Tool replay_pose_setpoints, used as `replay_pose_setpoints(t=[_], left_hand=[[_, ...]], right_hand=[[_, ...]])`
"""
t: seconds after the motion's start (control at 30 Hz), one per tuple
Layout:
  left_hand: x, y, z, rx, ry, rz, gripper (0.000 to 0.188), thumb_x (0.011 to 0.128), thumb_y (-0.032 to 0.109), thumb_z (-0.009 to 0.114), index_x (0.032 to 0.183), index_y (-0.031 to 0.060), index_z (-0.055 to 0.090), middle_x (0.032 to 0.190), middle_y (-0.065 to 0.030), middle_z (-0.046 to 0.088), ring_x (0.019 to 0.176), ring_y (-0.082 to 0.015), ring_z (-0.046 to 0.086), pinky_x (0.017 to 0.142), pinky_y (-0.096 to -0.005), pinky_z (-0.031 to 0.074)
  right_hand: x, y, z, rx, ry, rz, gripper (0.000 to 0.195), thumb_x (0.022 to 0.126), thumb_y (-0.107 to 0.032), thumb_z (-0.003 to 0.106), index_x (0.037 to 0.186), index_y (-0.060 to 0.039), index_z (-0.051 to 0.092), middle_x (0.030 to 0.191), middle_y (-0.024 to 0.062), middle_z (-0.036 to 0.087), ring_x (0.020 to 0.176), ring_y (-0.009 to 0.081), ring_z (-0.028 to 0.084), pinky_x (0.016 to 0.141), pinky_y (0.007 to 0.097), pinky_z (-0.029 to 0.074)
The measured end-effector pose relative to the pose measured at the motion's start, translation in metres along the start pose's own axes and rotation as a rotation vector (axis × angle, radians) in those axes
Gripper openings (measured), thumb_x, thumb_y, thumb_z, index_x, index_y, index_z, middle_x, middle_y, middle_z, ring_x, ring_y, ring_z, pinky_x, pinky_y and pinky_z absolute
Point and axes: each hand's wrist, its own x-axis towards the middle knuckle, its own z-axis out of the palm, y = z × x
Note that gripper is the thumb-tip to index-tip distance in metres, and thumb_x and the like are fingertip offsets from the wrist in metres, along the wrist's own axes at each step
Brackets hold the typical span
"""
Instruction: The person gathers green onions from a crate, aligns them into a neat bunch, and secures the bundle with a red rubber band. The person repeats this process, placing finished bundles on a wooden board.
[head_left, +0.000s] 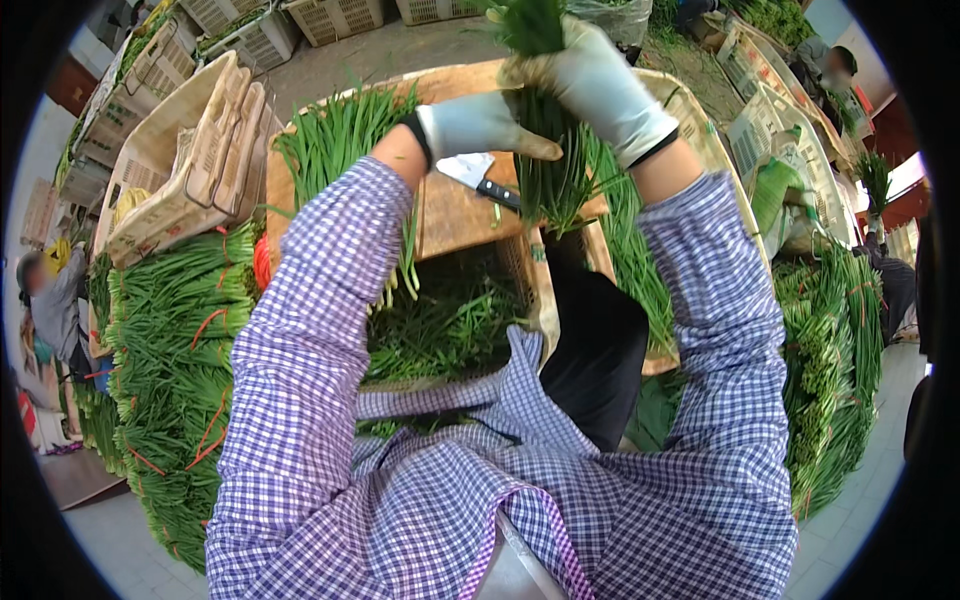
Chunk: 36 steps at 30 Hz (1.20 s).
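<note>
My left hand (487, 127), in a whitish glove, is against a bunch of green garlic chives (547, 150), its thumb across the leaves. Higher up, my right hand (577, 67) grips the same bunch, which stands upright over a wooden board (457, 217). Just below the hands, a knife with a black handle (499, 193) lies on the board, its blade partly under my left wrist. Loose chives (337, 135) cover the board's left side, and their pale ends hang over the near edge. A roll of red ties (262, 261) is beside the board.
Tied chive bundles (176, 360) are heaped at the left, more bundles (825, 360) at the right. Stacked plastic crates (180, 165) stand at the upper left. Leaf scraps (450, 330) lie in a crate under the board. A co-worker (56, 300) is at the far left; others are at the right.
</note>
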Motion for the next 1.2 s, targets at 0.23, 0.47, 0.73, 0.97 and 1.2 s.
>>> replay_pose_setpoints(t=[0.23, 0.47, 0.73, 0.97, 1.2], left_hand=[[-0.103, -0.001, 0.013, -0.817, 0.286, 0.427, 0.105, 0.080, 0.059, 0.068, 0.151, 0.0017, 0.017, 0.153, -0.0163, 0.027, 0.143, -0.0263, 0.025, 0.118, -0.0416, 0.020], [-0.148, 0.054, 0.055, -0.836, 0.339, 0.507, 0.085, 0.084, 0.045, 0.071, 0.148, 0.0063, 0.030, 0.146, -0.0072, 0.041, 0.134, -0.0211, 0.039, 0.112, -0.0370, 0.031], [-0.212, 0.074, 0.078, -0.630, 0.623, 0.511, 0.045, 0.082, 0.020, 0.075, 0.122, 0.0052, 0.060, 0.113, -0.0043, 0.066, 0.108, -0.0188, 0.060, 0.096, -0.0332, 0.047], [-0.240, 0.067, 0.098, -0.009, 0.967, 0.208, 0.030, 0.086, -0.004, 0.056, 0.115, 0.0019, 0.065, 0.105, -0.0114, 0.069, 0.093, -0.0222, 0.068, 0.082, -0.0335, 0.056], [-0.270, 0.069, 0.105, -0.999, 1.178, 0.481, 0.031, 0.093, 0.012, 0.060, 0.120, -0.0007, 0.051, 0.097, -0.0147, 0.067, 0.090, -0.0229, 0.067, 0.080, -0.0351, 0.056]], right_hand=[[-0.049, -0.048, 0.021, 0.147, -0.255, -0.105, 0.029, 0.088, -0.020, 0.068, 0.112, -0.0040, 0.065, 0.105, 0.0036, 0.070, 0.091, 0.0125, 0.067, 0.083, 0.0278, 0.053], [-0.070, -0.097, 0.064, 0.161, -0.331, -0.268, 0.027, 0.089, -0.018, 0.068, 0.109, -0.0004, 0.065, 0.098, 0.0062, 0.069, 0.088, 0.0161, 0.066, 0.083, 0.0294, 0.053], [-0.078, -0.163, 0.117, 0.056, -0.568, -0.616, 0.022, 0.083, -0.003, 0.065, 0.104, 0.0011, 0.061, 0.079, 0.0087, 0.065, 0.079, 0.0164, 0.060, 0.075, 0.0335, 0.050], [-0.087, -0.149, 0.147, -0.037, -0.418, -0.521, 0.030, 0.084, -0.014, 0.072, 0.107, 0.0015, 0.060, 0.089, 0.0150, 0.066, 0.084, 0.0186, 0.062, 0.075, 0.0338, 0.051], [-0.160, -0.090, 0.163, 0.056, 0.255, -0.486, 0.047, 0.084, -0.029, 0.073, 0.118, 0.0002, 0.059, 0.105, 0.0125, 0.066, 0.095, 0.0225, 0.065, 0.086, 0.0336, 0.052]])
